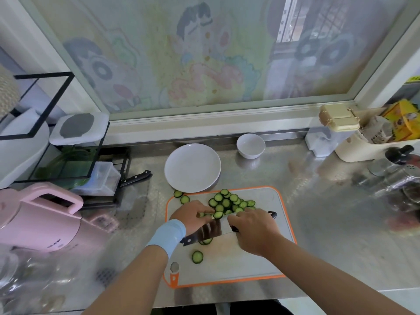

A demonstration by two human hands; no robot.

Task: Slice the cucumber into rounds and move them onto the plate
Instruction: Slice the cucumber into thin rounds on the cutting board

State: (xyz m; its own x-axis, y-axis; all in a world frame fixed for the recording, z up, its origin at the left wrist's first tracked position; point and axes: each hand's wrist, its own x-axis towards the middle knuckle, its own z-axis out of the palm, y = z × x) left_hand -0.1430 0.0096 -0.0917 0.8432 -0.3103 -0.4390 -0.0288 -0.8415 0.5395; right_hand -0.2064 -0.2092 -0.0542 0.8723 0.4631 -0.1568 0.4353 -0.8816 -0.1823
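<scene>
Right hand [252, 230] grips the knife [204, 234] while left hand [193, 215] curls its fingers on cucumber rounds [227, 202] heaped at 12 o'clock on the cutting board [250, 258]; fingertips risk meeting the edge, and rounds may spill short of the plate [193, 169], further towards 12 o'clock.

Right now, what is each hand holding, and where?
Right hand grips the cleaver by its black handle; left hand touches cucumber rounds, hold unclear.

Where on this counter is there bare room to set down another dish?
The steel counter is bare between the white bowl, the cutting board and the jars at right. The board's near end is also mostly free. Its far half is crowded: cucumber rounds, knife, left hand, right hand.
</scene>
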